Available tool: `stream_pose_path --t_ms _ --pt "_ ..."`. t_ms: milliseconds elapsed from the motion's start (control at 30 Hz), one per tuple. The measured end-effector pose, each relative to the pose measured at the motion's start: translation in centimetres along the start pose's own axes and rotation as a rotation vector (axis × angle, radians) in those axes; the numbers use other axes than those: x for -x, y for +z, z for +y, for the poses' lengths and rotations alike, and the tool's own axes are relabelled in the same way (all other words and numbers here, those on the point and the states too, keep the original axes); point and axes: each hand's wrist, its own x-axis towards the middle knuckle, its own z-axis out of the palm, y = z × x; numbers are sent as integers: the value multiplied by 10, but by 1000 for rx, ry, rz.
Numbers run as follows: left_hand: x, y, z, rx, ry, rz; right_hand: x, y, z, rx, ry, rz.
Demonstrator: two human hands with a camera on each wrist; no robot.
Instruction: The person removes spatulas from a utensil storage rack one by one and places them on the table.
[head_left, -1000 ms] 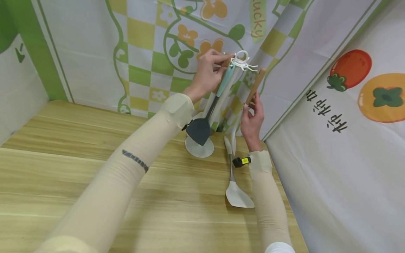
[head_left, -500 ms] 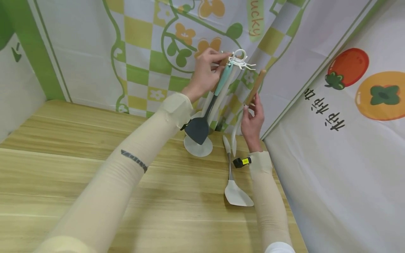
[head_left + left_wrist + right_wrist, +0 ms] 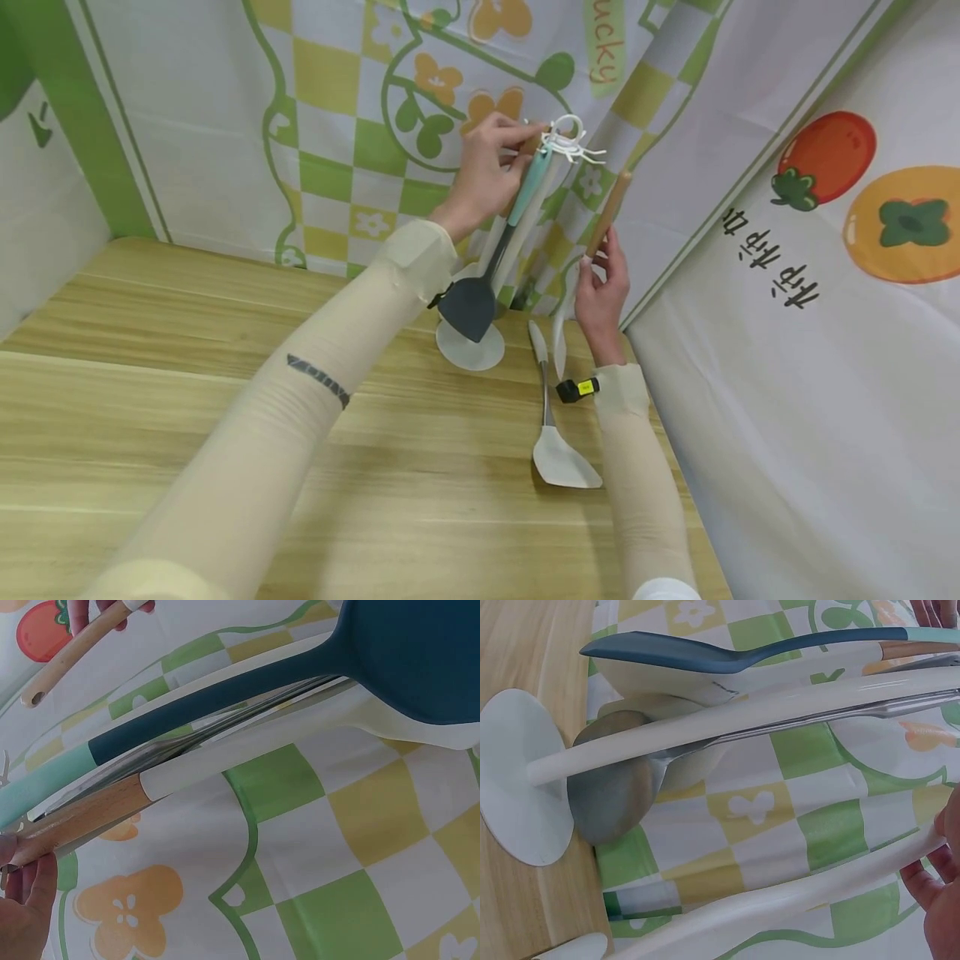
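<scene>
A white rack with hooks (image 3: 573, 150) and a round base (image 3: 471, 354) stands against the curtain. My left hand (image 3: 487, 171) pinches the wooden handle (image 3: 90, 814) of a pale utensil right beside the hooks. A dark blue turner (image 3: 468, 308) with a mint handle hangs in front of the pole. In the right wrist view a metal ladle (image 3: 615, 795) hangs by the pole (image 3: 780, 705). My right hand (image 3: 602, 296) grips another white utensil (image 3: 780, 900) low on its wooden handle (image 3: 610, 208), tilted, to the right of the rack; its head is mostly hidden.
A white turner (image 3: 564, 462) with a metal shank lies on the wooden table (image 3: 360, 500), left of my right forearm. Behind the table hangs a checked curtain (image 3: 330, 125). A white fabric wall (image 3: 795, 400) with fruit prints borders the right side.
My right hand has come slightly down and to the right with its wooden-handled utensil, away from the hooks. My left hand stays in place at the rack; the view has shifted slightly.
</scene>
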Motion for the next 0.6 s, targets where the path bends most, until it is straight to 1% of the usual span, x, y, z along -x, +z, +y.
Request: stream_pose_path --t_ms 333,600 --pt "0 0 -1 -1 2 3 3 -4 2 29 5 -2" --pt "0 1 -2 8 8 8 6 -6 3 23 20 5"
